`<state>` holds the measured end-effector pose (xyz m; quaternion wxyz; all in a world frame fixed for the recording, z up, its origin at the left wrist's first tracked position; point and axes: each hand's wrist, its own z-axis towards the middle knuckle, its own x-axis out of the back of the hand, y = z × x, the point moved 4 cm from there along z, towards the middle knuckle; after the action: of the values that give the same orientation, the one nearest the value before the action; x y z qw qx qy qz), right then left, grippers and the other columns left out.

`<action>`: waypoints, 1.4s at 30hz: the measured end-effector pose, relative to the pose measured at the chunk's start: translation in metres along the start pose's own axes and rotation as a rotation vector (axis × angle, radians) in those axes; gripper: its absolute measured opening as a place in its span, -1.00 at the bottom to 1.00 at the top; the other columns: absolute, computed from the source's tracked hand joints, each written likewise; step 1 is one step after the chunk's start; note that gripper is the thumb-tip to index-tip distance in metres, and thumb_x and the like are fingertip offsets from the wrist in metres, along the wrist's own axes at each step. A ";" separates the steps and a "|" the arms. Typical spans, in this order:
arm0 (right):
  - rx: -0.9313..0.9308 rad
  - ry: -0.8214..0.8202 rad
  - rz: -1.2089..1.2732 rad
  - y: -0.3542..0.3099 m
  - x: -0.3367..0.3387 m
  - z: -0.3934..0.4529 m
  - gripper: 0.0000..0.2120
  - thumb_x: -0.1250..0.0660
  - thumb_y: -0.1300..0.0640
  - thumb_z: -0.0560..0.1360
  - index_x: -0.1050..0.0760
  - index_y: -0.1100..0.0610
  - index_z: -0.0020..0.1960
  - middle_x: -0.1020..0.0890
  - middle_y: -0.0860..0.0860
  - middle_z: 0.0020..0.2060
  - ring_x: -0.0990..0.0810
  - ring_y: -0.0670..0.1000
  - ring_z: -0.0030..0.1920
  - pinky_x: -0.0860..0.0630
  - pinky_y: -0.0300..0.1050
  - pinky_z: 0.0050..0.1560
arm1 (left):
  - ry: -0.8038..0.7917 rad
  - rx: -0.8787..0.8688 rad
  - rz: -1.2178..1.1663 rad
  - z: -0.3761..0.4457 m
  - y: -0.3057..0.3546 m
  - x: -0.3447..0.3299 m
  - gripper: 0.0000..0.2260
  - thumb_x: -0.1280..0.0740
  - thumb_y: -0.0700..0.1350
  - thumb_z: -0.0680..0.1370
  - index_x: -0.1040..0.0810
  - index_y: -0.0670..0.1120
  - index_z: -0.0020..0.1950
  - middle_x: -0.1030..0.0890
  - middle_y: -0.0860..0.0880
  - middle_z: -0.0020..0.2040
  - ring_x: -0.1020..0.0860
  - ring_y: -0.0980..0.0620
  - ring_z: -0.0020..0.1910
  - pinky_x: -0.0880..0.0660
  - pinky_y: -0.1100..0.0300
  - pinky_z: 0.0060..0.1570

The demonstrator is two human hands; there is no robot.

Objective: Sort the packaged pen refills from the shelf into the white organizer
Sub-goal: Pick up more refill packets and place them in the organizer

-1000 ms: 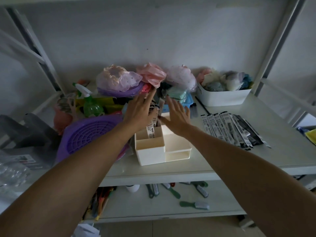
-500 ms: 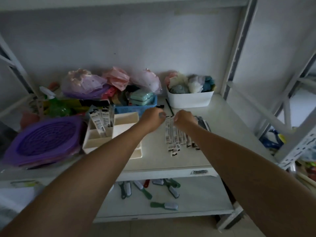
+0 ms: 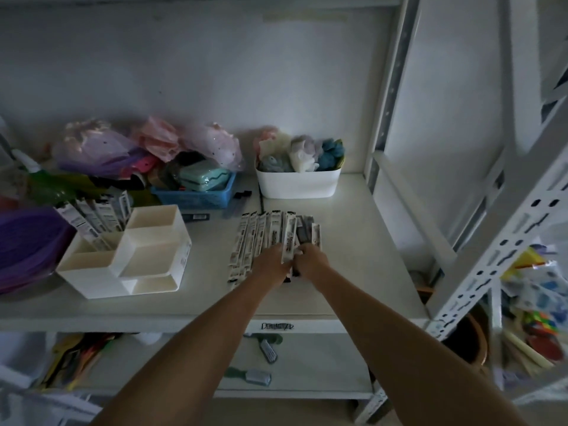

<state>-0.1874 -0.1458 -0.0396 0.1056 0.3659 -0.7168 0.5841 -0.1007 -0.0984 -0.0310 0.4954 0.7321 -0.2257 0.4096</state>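
Several packaged pen refills [image 3: 256,238] lie side by side in a row on the white shelf [image 3: 353,272]. My left hand [image 3: 272,265] rests on the near ends of the row and pinches one refill packet [image 3: 289,236], whose far end tilts up. My right hand [image 3: 310,261] is closed on the dark packets [image 3: 302,233] at the row's right end. The white organizer [image 3: 132,256] stands to the left, with several refill packets [image 3: 92,221] upright in its back left compartment.
A white bin of cloths [image 3: 298,186] stands at the back right, a blue basket [image 3: 196,195] behind the organizer, a purple lid [image 3: 27,241] at far left. A metal upright [image 3: 498,241] rises on the right. Combs lie on the lower shelf [image 3: 307,373].
Both hands left the organizer, reached the row of refills on the right, then slid back to its near ends and closed on packets. The view swung right.
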 end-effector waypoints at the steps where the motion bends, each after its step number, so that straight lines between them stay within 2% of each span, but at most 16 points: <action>1: -0.002 -0.008 0.041 0.003 -0.002 0.004 -0.71 -0.10 0.23 0.50 -0.45 0.22 0.16 -0.58 0.25 0.09 -0.55 0.15 0.03 -0.51 -0.02 0.06 | 0.058 0.023 -0.028 0.003 0.001 0.000 -0.66 -0.27 -0.10 0.53 -0.42 -0.23 0.24 -0.55 -0.23 0.23 -0.52 -0.15 0.17 -0.45 0.01 0.17; 4: 0.003 -0.032 0.137 0.008 -0.007 0.008 -0.74 -0.12 0.26 0.49 -0.46 0.24 0.13 -0.58 0.24 -0.07 -0.51 0.11 -0.12 -0.53 0.10 0.03 | 0.126 0.107 -0.082 0.007 -0.001 -0.002 -0.74 -0.33 -0.16 0.47 -0.51 -0.34 0.05 -0.61 -0.31 0.06 -0.53 -0.10 -0.14 -0.49 -0.03 0.02; 10: -0.063 -0.108 0.417 0.016 -0.001 0.005 -0.79 -0.15 0.30 0.52 -0.52 0.22 0.06 -0.50 0.09 -0.41 -0.42 0.01 -0.48 -0.38 -0.19 -0.47 | 0.004 0.225 -0.413 0.012 -0.006 -0.006 -0.73 -0.41 -0.15 0.44 -0.57 -0.24 0.08 -0.63 -0.28 0.08 -0.61 -0.15 -0.06 -0.57 0.01 0.01; 12: -0.063 -0.118 0.467 0.015 0.002 0.000 -0.83 -0.17 0.29 0.52 -0.52 0.20 0.00 -0.48 0.08 -0.45 -0.41 -0.01 -0.50 -0.35 -0.27 -0.53 | -0.016 0.245 -0.514 0.011 -0.008 -0.002 -0.71 -0.41 -0.15 0.45 -0.57 -0.24 0.13 -0.64 -0.24 0.08 -0.57 -0.08 -0.10 -0.59 0.11 -0.12; 14: -0.039 -0.089 0.452 0.012 0.007 -0.004 -0.89 -0.20 0.24 0.52 -0.50 0.16 -0.07 -0.50 0.06 -0.45 -0.45 -0.03 -0.48 -0.36 -0.31 -0.54 | -0.016 0.226 -0.531 0.009 -0.009 0.003 -0.70 -0.40 -0.16 0.46 -0.57 -0.24 0.15 -0.64 -0.19 0.05 -0.57 -0.05 -0.09 -0.53 0.28 -0.26; 18: 0.058 -0.017 0.370 -0.008 0.017 -0.009 -0.77 -0.27 0.09 0.50 -0.45 0.09 -0.32 -0.52 0.02 -0.42 -0.44 -0.04 -0.45 -0.43 -0.20 -0.43 | -0.001 0.182 -0.630 0.000 -0.009 0.015 -0.74 -0.37 -0.23 0.47 -0.56 -0.23 0.14 -0.62 -0.23 0.13 -0.54 -0.05 -0.07 -0.48 0.22 -0.25; 20: 0.142 0.072 0.272 -0.024 0.023 -0.012 -0.76 -0.27 0.00 0.48 -0.41 0.05 -0.33 -0.51 -0.03 -0.40 -0.43 -0.05 -0.43 -0.41 -0.18 -0.39 | -0.001 0.148 -0.664 -0.006 -0.009 0.026 -0.75 -0.35 -0.22 0.48 -0.56 -0.23 0.14 -0.62 -0.22 0.12 -0.55 -0.07 -0.04 -0.51 0.16 -0.18; 22: 0.235 0.143 0.202 -0.048 0.027 -0.019 -0.78 -0.28 -0.09 0.46 -0.47 0.07 -0.18 -0.52 -0.06 -0.31 -0.47 -0.05 -0.34 -0.37 -0.24 -0.35 | 0.008 0.108 -0.639 -0.011 -0.013 0.042 -0.76 -0.34 -0.22 0.49 -0.55 -0.25 0.14 -0.62 -0.23 -0.03 -0.54 -0.07 -0.13 -0.51 0.13 -0.21; 24: 0.316 0.115 0.173 -0.078 0.023 -0.028 -0.72 -0.29 -0.09 0.45 -0.52 0.12 -0.05 -0.53 -0.03 -0.28 -0.47 -0.04 -0.32 -0.35 -0.25 -0.35 | 0.041 0.046 -0.590 -0.015 -0.021 0.064 -0.77 -0.34 -0.20 0.49 -0.56 -0.30 0.09 -0.56 -0.13 -0.25 -0.48 0.01 -0.33 -0.45 0.23 -0.34; 26: 0.377 0.102 0.134 -0.109 0.016 -0.035 -0.78 -0.31 -0.02 0.45 -0.51 0.13 -0.24 -0.52 -0.02 -0.38 -0.44 -0.04 -0.37 -0.33 -0.24 -0.38 | 0.072 -0.024 -0.551 -0.017 -0.031 0.087 -0.78 -0.35 -0.22 0.48 -0.56 -0.35 0.02 -0.49 -0.08 -0.35 -0.40 0.08 -0.44 -0.34 0.27 -0.41; 28: 0.424 0.142 0.110 -0.140 0.003 -0.043 -0.73 -0.32 0.05 0.46 -0.43 0.06 -0.40 -0.50 -0.02 -0.43 -0.43 -0.02 -0.39 -0.31 -0.26 -0.44 | 0.087 -0.089 -0.487 -0.021 -0.043 0.116 -0.78 -0.36 -0.23 0.46 -0.57 -0.37 0.01 -0.51 -0.08 -0.36 -0.43 0.06 -0.39 -0.34 0.25 -0.34; 32: 0.522 0.193 0.144 -0.199 -0.037 -0.059 -0.83 -0.32 0.13 0.46 -0.53 0.12 -0.30 -0.52 -0.04 -0.39 -0.43 -0.07 -0.38 -0.34 -0.36 -0.44 | 0.195 -0.182 -0.503 -0.024 -0.079 0.189 -0.80 -0.34 -0.32 0.43 -0.57 -0.36 0.03 -0.54 -0.17 -0.15 -0.51 -0.04 -0.19 -0.41 0.14 -0.11; 35: 0.593 0.232 0.177 -0.238 -0.076 -0.074 -0.85 -0.34 0.17 0.45 -0.53 0.11 -0.30 -0.55 -0.05 -0.38 -0.43 -0.14 -0.38 -0.32 -0.48 -0.42 | 0.313 -0.269 -0.638 -0.033 -0.109 0.252 -0.79 -0.30 -0.22 0.48 -0.56 -0.19 0.10 -0.60 -0.15 -0.04 -0.54 -0.04 -0.05 -0.47 0.08 0.04; 37: 0.602 0.218 0.147 -0.262 -0.110 -0.081 -0.90 -0.34 0.16 0.44 -0.59 0.18 -0.12 -0.65 0.08 -0.23 -0.54 -0.02 -0.27 -0.47 -0.23 -0.25 | 0.349 -0.338 -0.559 -0.039 -0.130 0.287 -0.78 -0.34 -0.16 0.46 -0.52 -0.09 0.10 -0.61 -0.08 -0.02 -0.56 -0.04 -0.04 -0.49 0.08 0.03; 39: 0.596 0.215 0.090 -0.281 -0.143 -0.086 -0.89 -0.34 0.13 0.43 -0.60 0.15 -0.10 -0.68 0.13 -0.15 -0.59 0.08 -0.16 -0.54 -0.01 -0.11 | 0.417 -0.386 -0.410 -0.043 -0.151 0.312 -0.71 -0.35 -0.17 0.46 -0.48 -0.12 0.17 -0.63 -0.10 0.05 -0.58 -0.06 0.00 -0.52 0.07 0.04; 42: 0.572 0.238 0.029 -0.295 -0.179 -0.088 -0.88 -0.33 0.10 0.43 -0.62 0.11 -0.12 -0.69 0.12 -0.17 -0.59 0.08 -0.18 -0.47 -0.12 -0.25 | 0.464 -0.464 -0.231 -0.044 -0.179 0.327 -0.67 -0.33 -0.22 0.48 -0.44 -0.19 0.23 -0.63 -0.19 0.09 -0.60 -0.12 0.03 -0.51 0.09 0.04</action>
<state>0.1065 -0.0088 0.1073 0.0731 0.2998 -0.5111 0.8022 0.1985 0.0398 0.1489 0.7299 0.5079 -0.1096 0.4441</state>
